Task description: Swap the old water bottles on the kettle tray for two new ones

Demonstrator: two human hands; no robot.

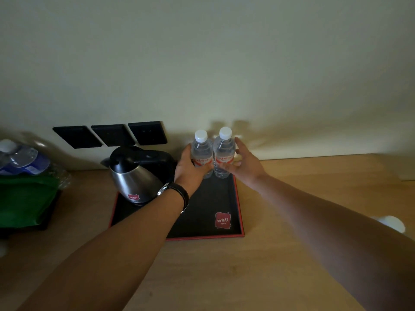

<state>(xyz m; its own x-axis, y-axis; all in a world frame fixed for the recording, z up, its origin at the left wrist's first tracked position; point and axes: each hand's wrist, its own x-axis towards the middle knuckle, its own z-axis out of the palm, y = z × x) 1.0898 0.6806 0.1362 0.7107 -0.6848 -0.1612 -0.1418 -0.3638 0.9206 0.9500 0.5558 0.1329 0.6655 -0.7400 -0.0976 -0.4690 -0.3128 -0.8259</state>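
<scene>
Head view, one moment, itemised.

Tray: black, red-rimmed, on a wooden counter against the wall. A red logo patch sits at its near right corner.

Kettle: steel body, black lid and handle, on the left half of the tray, just left of the bottles.

Left bottle and right bottle: clear, white-capped, red-labelled, both upright, touching side by side at the far right corner of the tray. Whether their bases rest on the tray or hang just above it cannot be told.

Left hand: wrapped round the lower body of the left bottle, wristwatch on that wrist.

Right hand: fingers spread and cupped against the right bottle, thumb across its lower front; a loose hold, not a full clasp.

Far left of the counter: a green bag with blurred plastic bottles on top. Three dark wall plates behind the kettle.

Step in hand, as judged: either the fresh pair is being set down or the old pair is being taken up; the frame alone does not settle which, nor whether these are the old bottles or the new.

Next move calls for: keeping both bottles upright and together. If placing, let go evenly so neither tips; if lifting, firm up the right hand first and clear the kettle handle.
</scene>
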